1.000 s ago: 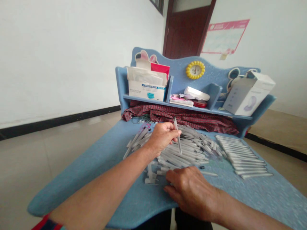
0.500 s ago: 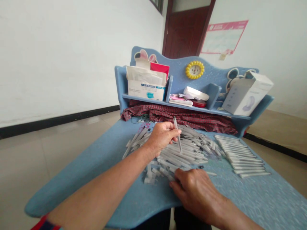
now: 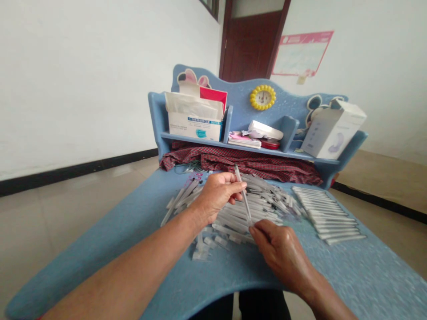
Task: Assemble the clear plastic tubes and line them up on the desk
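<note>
Left hand (image 3: 216, 198) clenched on a slim clear plastic tube (image 3: 242, 193), held tilted over the loose tube pile (image 3: 256, 209). Right hand (image 3: 283, 253) at its lower tip, grip unclear. Mask box (image 3: 194, 127) on shelf (image 3: 240, 148) holds white packets (image 3: 193, 104).

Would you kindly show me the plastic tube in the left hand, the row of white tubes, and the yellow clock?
Slim translucent plastic tube (image 3: 243, 195), head view, mid-shaft.
Neat row of white tubes (image 3: 328, 217), head view, middle.
Round yellow clock (image 3: 263, 98), head view, dial.
</note>
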A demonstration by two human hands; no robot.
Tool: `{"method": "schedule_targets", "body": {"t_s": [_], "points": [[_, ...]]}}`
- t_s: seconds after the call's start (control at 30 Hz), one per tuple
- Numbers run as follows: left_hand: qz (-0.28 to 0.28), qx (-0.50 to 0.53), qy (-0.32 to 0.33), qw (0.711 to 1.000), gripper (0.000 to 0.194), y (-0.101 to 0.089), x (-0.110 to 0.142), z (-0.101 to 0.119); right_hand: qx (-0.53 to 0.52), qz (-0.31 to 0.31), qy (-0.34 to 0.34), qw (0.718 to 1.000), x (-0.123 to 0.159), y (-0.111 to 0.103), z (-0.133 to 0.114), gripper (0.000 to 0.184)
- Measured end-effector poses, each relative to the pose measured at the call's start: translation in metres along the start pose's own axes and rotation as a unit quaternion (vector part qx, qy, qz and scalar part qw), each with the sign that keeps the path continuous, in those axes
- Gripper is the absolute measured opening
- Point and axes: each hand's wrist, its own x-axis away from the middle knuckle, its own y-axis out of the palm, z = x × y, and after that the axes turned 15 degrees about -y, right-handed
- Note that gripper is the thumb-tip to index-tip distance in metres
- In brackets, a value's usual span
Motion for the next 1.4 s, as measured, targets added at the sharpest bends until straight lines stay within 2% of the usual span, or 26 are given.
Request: {"method": "schedule_targets", "body": {"t_s": [0.23,0.4,0.57,0.8,1.4], "points": [[-0.030,0.003,-0.014,0.999,0.009,0.002,0.003,0.000,-0.057,0.051,-0.001,0.997,-0.001,0.004,0.000,0.030],[-0.070,0.021,-0.021,0.997,0.009,-0.001,0.003,0.004,-0.110,0.121,0.004,0.987,0.002,0.014,0.002,0.026],[-0.101,0.025,-0.018,0.994,0.009,0.000,0.007,0.005,-0.136,0.184,-0.031,0.973,0.004,0.022,0.003,0.022],[-0.093,0.009,0.020,0.995,0.011,0.007,0.013,0.007,-0.124,0.225,-0.054,0.965,0.006,0.026,0.002,0.019],[-0.066,0.013,0.012,0.998,0.013,0.021,0.014,0.000,-0.090,0.268,-0.056,0.958,0.010,0.031,0.005,0.016]]}}
